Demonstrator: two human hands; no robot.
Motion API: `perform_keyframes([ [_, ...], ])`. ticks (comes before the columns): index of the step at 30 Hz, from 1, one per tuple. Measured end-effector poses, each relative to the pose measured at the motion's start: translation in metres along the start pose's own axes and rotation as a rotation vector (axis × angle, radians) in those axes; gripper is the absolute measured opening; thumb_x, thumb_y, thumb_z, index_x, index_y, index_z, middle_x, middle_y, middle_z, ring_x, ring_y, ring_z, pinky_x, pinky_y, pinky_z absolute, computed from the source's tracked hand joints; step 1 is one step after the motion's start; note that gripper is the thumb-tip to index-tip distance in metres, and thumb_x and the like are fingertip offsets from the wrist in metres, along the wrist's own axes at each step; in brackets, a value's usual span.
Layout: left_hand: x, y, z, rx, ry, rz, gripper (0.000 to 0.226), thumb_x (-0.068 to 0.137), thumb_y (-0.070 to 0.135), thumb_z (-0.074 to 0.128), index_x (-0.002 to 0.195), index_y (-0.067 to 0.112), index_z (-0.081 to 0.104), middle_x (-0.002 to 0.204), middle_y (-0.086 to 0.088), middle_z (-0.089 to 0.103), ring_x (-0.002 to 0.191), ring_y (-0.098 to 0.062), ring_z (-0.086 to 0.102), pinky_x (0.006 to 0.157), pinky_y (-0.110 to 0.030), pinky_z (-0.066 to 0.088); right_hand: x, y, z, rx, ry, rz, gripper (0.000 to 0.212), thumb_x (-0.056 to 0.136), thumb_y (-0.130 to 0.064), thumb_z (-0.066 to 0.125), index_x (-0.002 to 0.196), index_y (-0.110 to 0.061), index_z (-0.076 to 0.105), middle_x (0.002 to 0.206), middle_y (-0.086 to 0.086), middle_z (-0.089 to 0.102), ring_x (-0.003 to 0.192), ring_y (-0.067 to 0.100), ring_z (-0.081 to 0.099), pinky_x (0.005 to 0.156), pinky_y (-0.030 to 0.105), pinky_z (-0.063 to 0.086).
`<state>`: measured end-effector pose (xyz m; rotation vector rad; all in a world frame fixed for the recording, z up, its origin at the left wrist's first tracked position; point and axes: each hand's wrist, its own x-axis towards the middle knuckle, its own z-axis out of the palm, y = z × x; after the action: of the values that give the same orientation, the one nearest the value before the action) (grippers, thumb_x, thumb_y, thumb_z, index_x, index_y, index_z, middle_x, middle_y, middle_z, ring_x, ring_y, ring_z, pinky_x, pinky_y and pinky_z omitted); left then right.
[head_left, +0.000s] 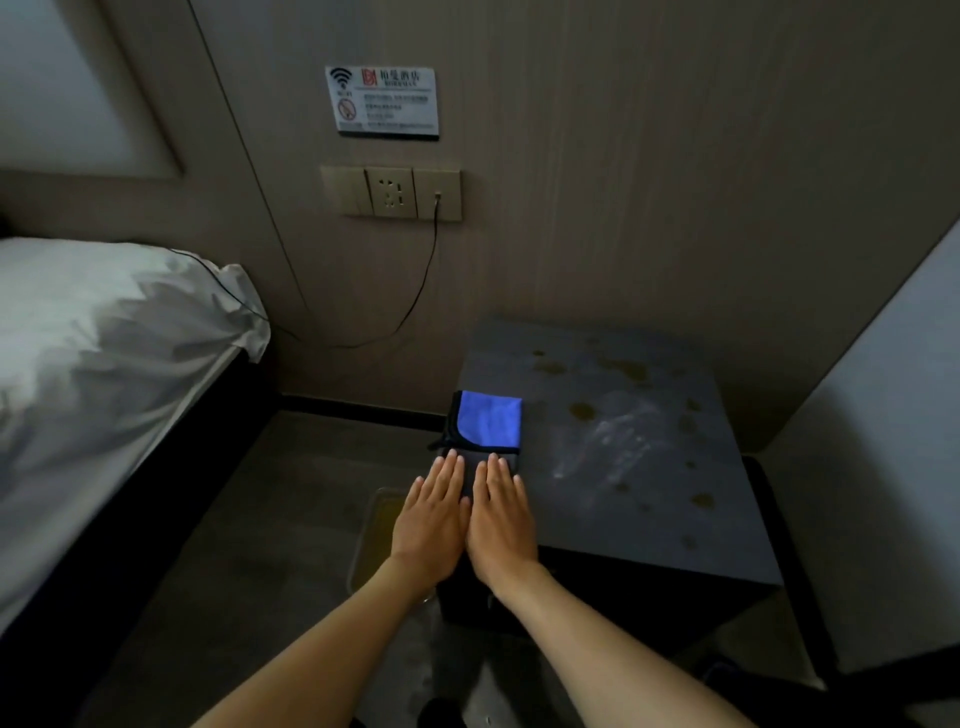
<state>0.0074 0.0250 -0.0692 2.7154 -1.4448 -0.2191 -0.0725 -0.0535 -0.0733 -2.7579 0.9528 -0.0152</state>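
Cloth (491, 423), folded blue over dark grey, lies at the left edge of the stained dark surface (623, 467). Left grip (434, 519) and right grip (501, 525) rest side by side, flat on its near grey end, fingers straight, released, grasping nothing. A bed (104, 364) stands apart to the left.

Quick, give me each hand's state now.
Left hand: open, flat on the cloth.
Right hand: open, flat on the cloth.
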Motion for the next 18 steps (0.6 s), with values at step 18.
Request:
perform_keyframes([
  [18,0.009,0.065,0.009,0.157,-0.038,0.081,0.058,0.103,0.037,0.000,0.154,0.013,-0.018,0.162,-0.004,-0.023,0.148,-0.019,-0.023,0.123,-0.040,-0.005,-0.021,0.063,-0.011,0.035,0.017,-0.001,0.057,0.107,-0.029,0.014,0.156,-0.004,0.003,0.165,0.013,-0.002,0.153,0.023,-0.006,0.124,0.038,-0.004],
])
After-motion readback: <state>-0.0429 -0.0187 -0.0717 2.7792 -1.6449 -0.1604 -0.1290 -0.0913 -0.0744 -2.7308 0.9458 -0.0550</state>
